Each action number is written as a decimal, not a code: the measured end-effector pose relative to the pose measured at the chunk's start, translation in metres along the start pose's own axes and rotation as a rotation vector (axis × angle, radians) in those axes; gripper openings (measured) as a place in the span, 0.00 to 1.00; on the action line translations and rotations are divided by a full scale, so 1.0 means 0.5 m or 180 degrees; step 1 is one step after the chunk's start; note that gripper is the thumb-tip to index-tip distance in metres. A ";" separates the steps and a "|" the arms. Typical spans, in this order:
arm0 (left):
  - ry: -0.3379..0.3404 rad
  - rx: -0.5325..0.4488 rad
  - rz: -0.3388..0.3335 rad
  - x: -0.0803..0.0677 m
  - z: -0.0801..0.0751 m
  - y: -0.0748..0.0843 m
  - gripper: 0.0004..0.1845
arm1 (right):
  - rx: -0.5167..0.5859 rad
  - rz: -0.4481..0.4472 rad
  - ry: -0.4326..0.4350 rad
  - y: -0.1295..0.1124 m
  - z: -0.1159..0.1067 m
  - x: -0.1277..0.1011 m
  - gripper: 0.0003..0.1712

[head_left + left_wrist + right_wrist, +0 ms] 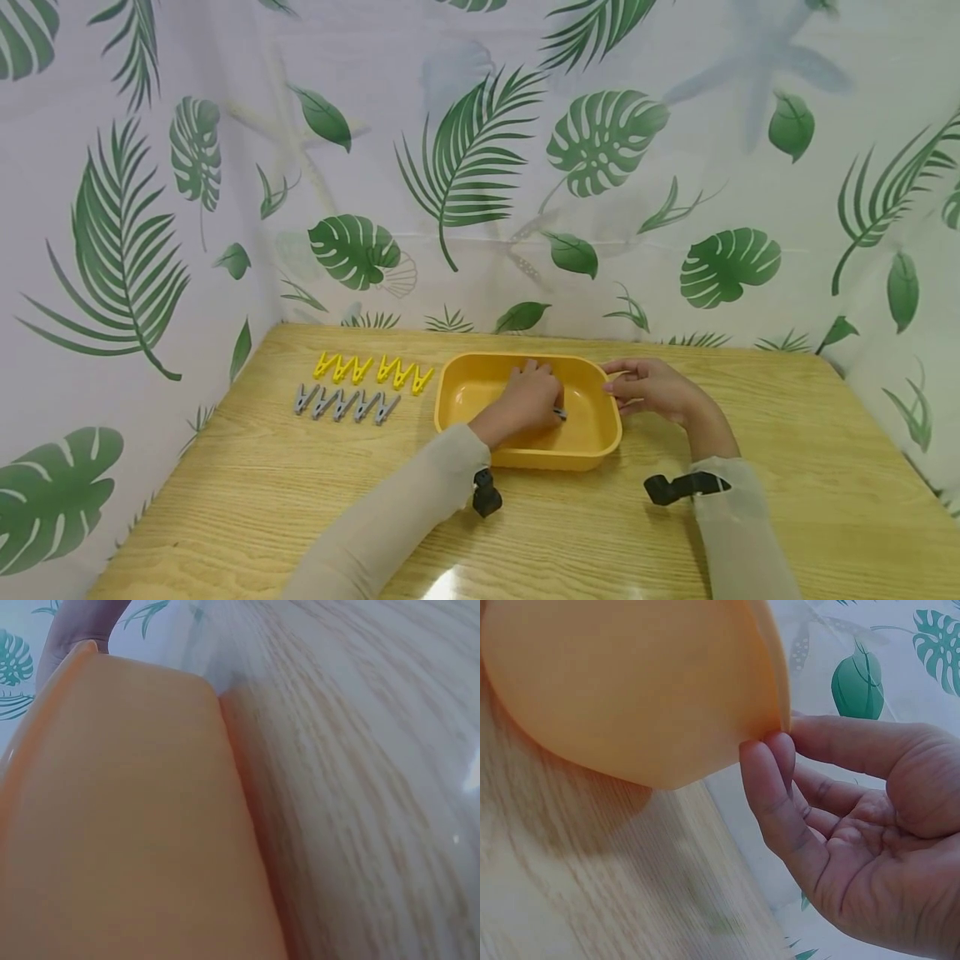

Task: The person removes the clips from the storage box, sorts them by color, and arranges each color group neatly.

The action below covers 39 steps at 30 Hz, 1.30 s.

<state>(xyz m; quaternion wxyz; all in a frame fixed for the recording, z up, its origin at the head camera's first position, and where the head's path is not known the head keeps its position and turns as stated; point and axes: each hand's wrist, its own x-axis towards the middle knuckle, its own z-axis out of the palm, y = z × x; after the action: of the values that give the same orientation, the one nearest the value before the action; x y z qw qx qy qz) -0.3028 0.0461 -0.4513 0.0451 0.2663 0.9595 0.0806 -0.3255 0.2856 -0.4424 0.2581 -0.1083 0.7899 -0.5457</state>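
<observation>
While the right hand [651, 390] pinches the right rim of the yellow plastic rectangular basin [592, 454] near the tabletop's far edge, the left hand [528, 400] reaches inside, fingers curled on a small grey clothespin [559, 413]. Judged step: emptying pins from the basin. Next likely calls for lifting it clear toward the grey clothespin row [345, 405] beside the yellow clothespin row [372, 370].

Light wooden table [787, 500], glossy glare at its near edge, white leaf-print curtain [480, 167] on three sides
</observation>
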 end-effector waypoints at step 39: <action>0.0617 -0.0220 0.0373 -0.040 -0.072 -0.004 0.07 | 0.0019 0.0029 0.0009 -0.002 0.002 -0.001 0.35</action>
<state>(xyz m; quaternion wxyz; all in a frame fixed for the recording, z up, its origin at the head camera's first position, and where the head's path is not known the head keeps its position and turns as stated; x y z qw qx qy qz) -0.2917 0.0293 -0.4154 -0.0436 0.3112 0.9387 0.1415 -0.3245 0.2848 -0.4416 0.2597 -0.1032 0.7891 -0.5471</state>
